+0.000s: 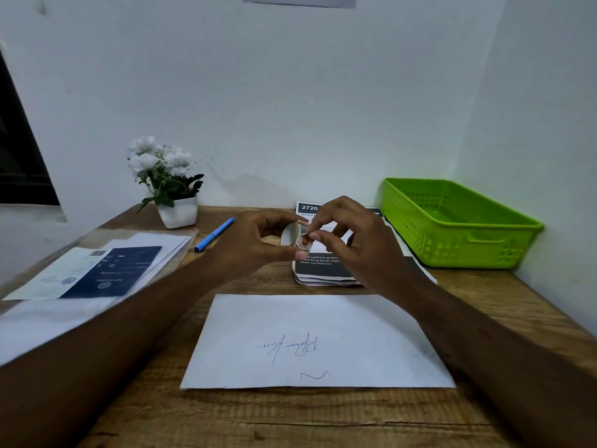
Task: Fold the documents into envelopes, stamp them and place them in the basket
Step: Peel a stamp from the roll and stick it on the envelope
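Over the bench (290, 421), left hand (255, 242) clamping its grip on a curled stamp strip (287, 236), right hand (358, 244) pinching a stamp (305, 242) on it, signed envelope (316, 344) lying by the near edge

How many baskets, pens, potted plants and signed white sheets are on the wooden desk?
Green perforated plastic basket: 1
Blue plastic pen: 1
White-flowered plant in a white pot: 1
Signed white paper sheet: 1
Total: 4
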`<act>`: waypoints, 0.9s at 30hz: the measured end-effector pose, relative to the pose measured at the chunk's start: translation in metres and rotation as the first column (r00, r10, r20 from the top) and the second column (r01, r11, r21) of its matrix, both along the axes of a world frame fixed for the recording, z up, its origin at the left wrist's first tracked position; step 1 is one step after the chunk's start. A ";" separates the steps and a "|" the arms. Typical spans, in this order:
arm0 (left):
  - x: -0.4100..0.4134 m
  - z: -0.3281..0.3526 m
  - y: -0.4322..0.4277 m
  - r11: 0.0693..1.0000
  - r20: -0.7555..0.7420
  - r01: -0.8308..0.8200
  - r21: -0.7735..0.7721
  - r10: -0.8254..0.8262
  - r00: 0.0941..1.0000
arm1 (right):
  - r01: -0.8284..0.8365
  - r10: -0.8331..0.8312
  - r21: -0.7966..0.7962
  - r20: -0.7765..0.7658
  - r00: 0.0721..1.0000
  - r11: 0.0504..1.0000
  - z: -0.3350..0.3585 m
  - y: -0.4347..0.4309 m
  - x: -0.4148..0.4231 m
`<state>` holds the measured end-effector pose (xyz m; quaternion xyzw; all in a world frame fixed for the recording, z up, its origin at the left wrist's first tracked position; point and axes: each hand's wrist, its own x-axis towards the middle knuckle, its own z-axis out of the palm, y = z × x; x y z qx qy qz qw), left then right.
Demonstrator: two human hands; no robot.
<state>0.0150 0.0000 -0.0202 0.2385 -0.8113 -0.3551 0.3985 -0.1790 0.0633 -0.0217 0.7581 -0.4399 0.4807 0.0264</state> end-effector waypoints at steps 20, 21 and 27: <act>0.043 -0.021 -0.067 0.906 0.405 -0.273 -0.323 0.393 0.826 | 0.147 -0.157 0.174 0.048 0.986 0.974 0.004 -0.003 -0.023; 0.042 -0.020 -0.065 0.914 0.417 -0.267 -0.306 0.381 0.825 | 0.144 -0.156 0.189 0.050 0.986 0.971 0.003 -0.004 -0.025; 0.039 -0.023 -0.066 0.904 0.535 -0.228 -0.361 0.401 0.744 | 0.153 -0.168 0.296 0.026 0.985 0.943 0.005 -0.008 -0.035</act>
